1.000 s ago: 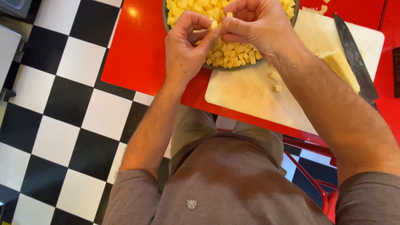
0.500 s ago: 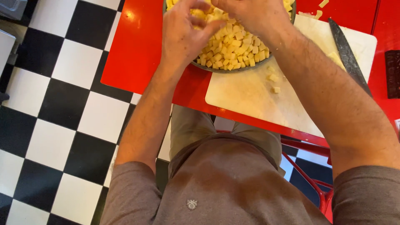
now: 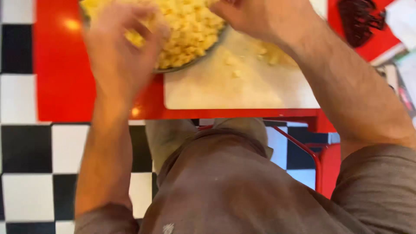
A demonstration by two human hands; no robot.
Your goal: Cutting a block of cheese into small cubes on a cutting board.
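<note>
We look straight down at one person's two bare hands working over a red table [image 3: 65, 78], and the picture is motion-blurred throughout.

At 9 o'clock a black-and-white checked floor [image 3: 26, 147] runs off the left and bottom edges.

At 11 o'clock our left hand [image 3: 119, 47] hovers over the near rim of one bowl [image 3: 182, 67]. Its fingers look loosely curled and slightly spread, but blur smears them, so we cannot tell whether they pinch anything.

The bowl sits at 12 o'clock, cut off by the top edge, with only its lower rim showing. It is heaped with small yellow cubes [image 3: 190, 30], too many and too blurred to count.

Under and right of the bowl lies one pale board [image 3: 242, 86], its near edge at the table's edge. A few loose cubes rest on it, perhaps four; blur hides the exact number.

At 1 o'clock our right hand [image 3: 260, 17] sits at the bowl's right rim. Its fingertips are cut off by the top edge, so we cannot tell its grip.

At 2 o'clock one dark object [image 3: 359, 21] lies on the table, too blurred to identify.
</note>
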